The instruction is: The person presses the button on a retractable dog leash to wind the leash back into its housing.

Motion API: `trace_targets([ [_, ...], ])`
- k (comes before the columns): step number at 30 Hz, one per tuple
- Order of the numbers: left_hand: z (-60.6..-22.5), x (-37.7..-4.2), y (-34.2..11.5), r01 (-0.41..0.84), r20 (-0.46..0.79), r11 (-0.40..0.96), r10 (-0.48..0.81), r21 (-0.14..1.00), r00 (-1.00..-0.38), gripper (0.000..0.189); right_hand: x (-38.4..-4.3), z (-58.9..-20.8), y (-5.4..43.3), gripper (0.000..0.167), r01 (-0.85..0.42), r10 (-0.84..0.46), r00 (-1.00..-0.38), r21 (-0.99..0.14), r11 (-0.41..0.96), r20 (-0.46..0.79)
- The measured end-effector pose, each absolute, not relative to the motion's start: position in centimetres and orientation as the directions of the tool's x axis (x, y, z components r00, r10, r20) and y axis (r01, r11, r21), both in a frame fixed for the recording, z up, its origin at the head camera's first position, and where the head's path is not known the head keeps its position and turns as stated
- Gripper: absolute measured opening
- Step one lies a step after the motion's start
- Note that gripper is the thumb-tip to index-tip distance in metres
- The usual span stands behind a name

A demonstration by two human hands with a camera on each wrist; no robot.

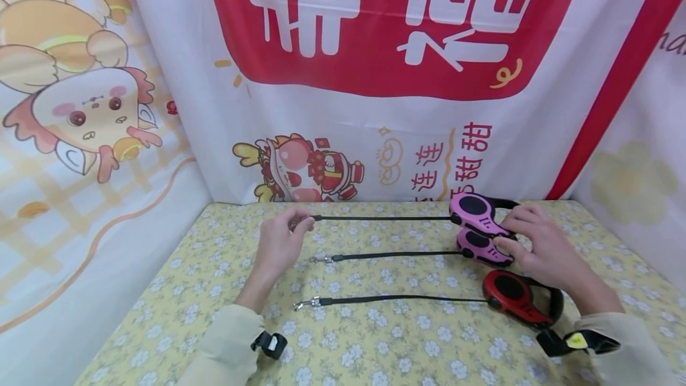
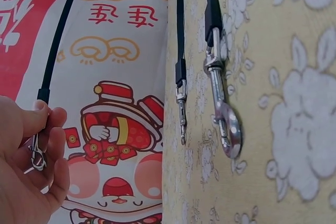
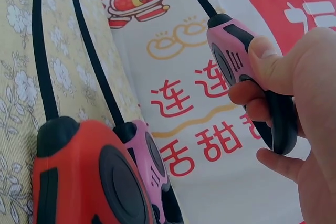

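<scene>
Three retractable dog leashes are in view with their black straps drawn out leftward. My right hand (image 1: pixel 543 249) grips the handle of the farthest pink leash (image 3: pixel 239 51), thumb along its casing. The metal clip (image 2: pixel 38 156) at that strap's end is pinched between the thumb and fingers of my left hand (image 1: pixel 280 242), and the strap runs straight between both hands. A second pink leash (image 1: pixel 482 247) lies on the table just nearer, its clip (image 1: pixel 321 260) on the cloth. Nearest is a red leash (image 1: pixel 514 296), with its clip (image 1: pixel 306 303) also lying at the left.
A yellow floral cloth (image 1: pixel 375 344) covers the table. Behind it hangs a white and red printed curtain (image 1: pixel 343 112), with printed fabric at the left (image 1: pixel 96 207) and right (image 1: pixel 632 183) sides. Each sleeve wears a black strap-on wrist camera.
</scene>
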State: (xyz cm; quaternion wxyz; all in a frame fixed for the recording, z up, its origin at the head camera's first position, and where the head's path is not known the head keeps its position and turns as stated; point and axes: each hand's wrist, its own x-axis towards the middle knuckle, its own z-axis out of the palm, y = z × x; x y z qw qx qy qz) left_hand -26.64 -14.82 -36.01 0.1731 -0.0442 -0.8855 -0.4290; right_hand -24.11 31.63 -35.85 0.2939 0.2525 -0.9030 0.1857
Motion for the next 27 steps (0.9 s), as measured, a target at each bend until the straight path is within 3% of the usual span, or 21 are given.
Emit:
trace_targets([
  [8,-35.5,-26.4,-14.4,0.24,0.351,0.626,-0.057,0.742,-0.935,0.012,-23.8,-35.8,31.1,0.018,-0.589,-0.36,-0.677,-0.179,0.788,0.641],
  [27,-35.7,-26.4,-14.1,0.269,0.38,0.645,-0.036,0.715,-0.924,0.011,-23.8,-35.6,30.2,0.016,-0.578,-0.368,-0.698,-0.18,0.796,0.614],
])
